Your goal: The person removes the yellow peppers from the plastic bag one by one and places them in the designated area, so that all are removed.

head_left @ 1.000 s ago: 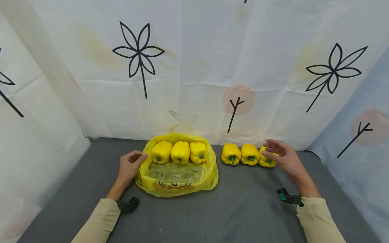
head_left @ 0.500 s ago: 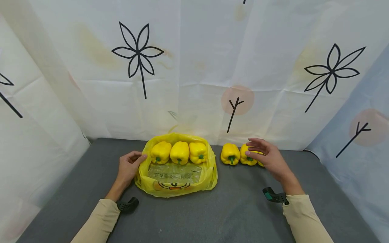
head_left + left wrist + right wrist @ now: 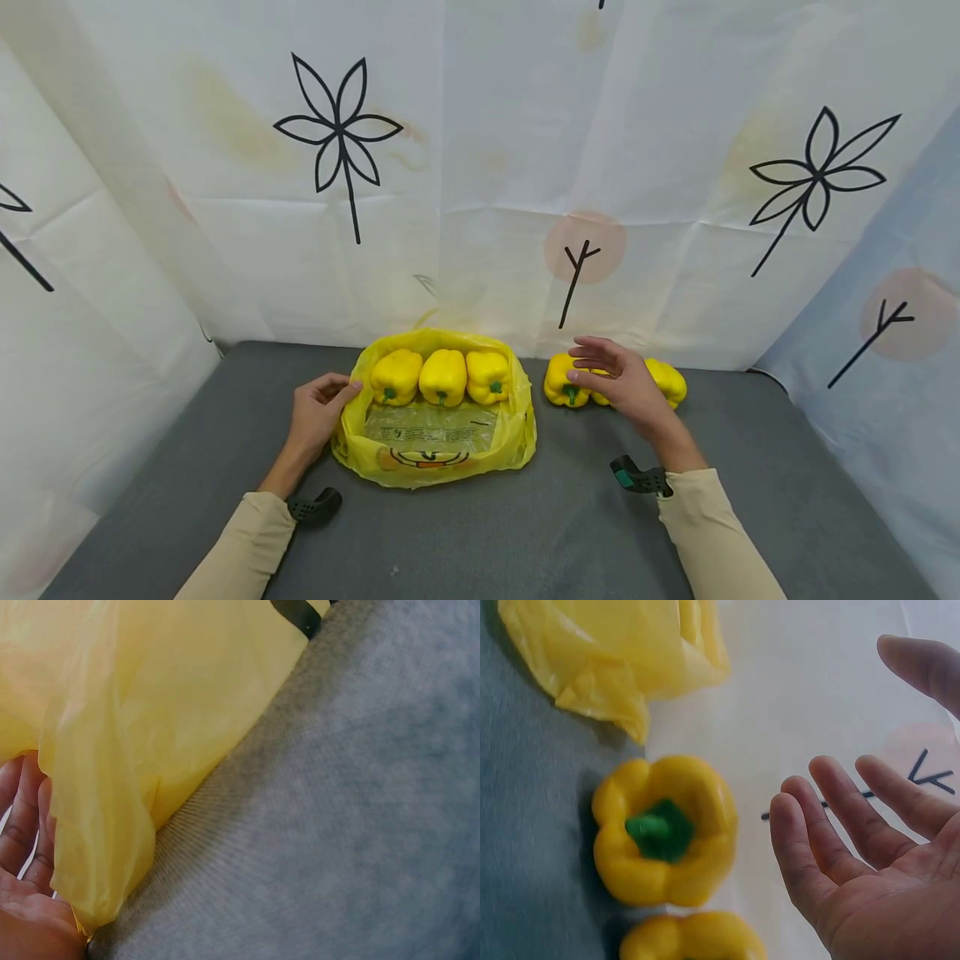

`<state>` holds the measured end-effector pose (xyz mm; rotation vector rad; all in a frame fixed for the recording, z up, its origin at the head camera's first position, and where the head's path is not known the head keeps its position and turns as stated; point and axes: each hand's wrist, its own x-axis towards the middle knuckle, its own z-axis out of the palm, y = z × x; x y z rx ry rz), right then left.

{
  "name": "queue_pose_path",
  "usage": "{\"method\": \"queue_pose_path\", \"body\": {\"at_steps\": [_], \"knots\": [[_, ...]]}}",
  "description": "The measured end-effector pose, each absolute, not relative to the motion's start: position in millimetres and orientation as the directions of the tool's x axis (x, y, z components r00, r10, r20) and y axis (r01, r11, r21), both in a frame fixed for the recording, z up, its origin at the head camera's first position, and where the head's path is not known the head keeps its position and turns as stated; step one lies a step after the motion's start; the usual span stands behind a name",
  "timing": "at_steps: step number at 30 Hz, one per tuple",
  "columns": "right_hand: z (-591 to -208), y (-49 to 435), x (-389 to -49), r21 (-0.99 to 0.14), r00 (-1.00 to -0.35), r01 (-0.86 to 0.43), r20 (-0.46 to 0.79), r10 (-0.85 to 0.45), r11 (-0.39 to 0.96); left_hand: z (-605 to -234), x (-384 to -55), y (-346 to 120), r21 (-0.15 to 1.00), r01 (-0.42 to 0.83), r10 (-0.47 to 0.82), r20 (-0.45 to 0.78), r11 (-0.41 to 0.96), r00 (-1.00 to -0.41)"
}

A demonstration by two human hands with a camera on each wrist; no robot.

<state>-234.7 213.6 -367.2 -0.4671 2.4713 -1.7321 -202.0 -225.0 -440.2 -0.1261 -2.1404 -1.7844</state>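
In the head view, a yellow plastic bag (image 3: 438, 471) stands with its mouth spread wide, and three yellow bell peppers (image 3: 442, 377) sit in a row at its back. My left hand (image 3: 315, 410) pinches the bag's left rim; in the left wrist view its fingers (image 3: 22, 825) lie behind the yellow film. To the right of the bag, a second row of yellow bell peppers lies on the table. My right hand (image 3: 622, 385) hovers over this row, fingers spread and holding nothing. It partly hides the middle pepper. The leftmost pepper (image 3: 664, 829) shows its green stem in the right wrist view.
The dark grey table (image 3: 480, 542) extends in front of the bag and peppers. A white printed cloth (image 3: 480, 167) hangs behind the table, and more cloth stands at both sides. Each wrist wears a dark band (image 3: 637, 477).
My right hand has moved left along the row, from over the rightmost pepper to near the leftmost one. My left hand, the bag and the peppers stay in place.
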Motion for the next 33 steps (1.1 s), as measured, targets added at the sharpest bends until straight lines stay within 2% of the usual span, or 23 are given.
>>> {"method": "queue_pose_path", "body": {"at_steps": [16,33], "knots": [[-369,175,-241,-0.956,-0.923,-0.215,0.132,-0.362,0.201,-441,-203,-225,0.935,0.288,-0.149,0.322,0.208,-0.935],[-368,138,-256,-0.915,-0.885,-0.276,0.122,-0.45,0.296,-439,-201,-225,0.935,0.295,-0.142,0.325,0.195,-0.935]]}}
